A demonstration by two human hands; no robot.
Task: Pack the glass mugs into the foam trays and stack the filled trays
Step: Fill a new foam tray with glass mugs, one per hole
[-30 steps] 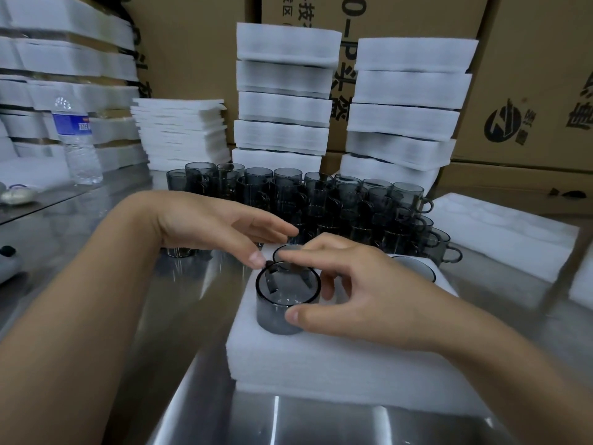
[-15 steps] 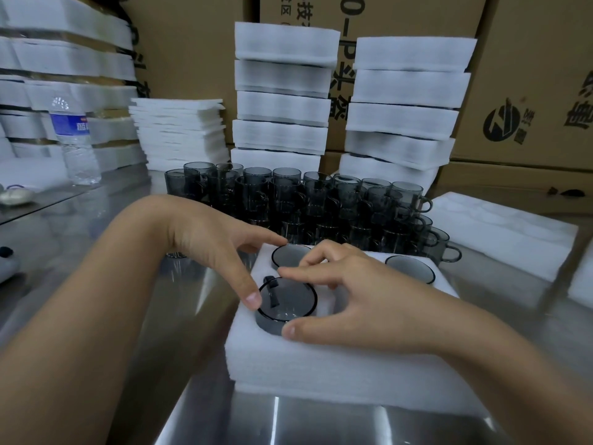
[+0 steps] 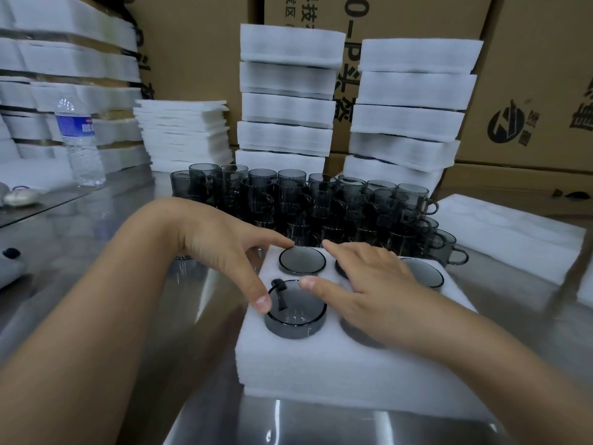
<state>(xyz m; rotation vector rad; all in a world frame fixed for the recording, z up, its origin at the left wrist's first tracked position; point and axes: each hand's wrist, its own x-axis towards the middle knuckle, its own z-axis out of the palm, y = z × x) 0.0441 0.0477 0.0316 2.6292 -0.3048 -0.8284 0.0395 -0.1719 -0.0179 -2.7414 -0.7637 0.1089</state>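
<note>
Mug (image 3: 296, 314) rim proud of foam tray (image 3: 321, 364)

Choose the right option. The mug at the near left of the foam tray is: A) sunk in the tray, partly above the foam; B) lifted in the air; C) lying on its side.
A: the mug stands in the foam tray, its rim above the foam.

Centre cardboard box (image 3: 417, 17) — "0-P", "科技" legible; bottle label (image 3: 76, 125) — unreadable.
</note>
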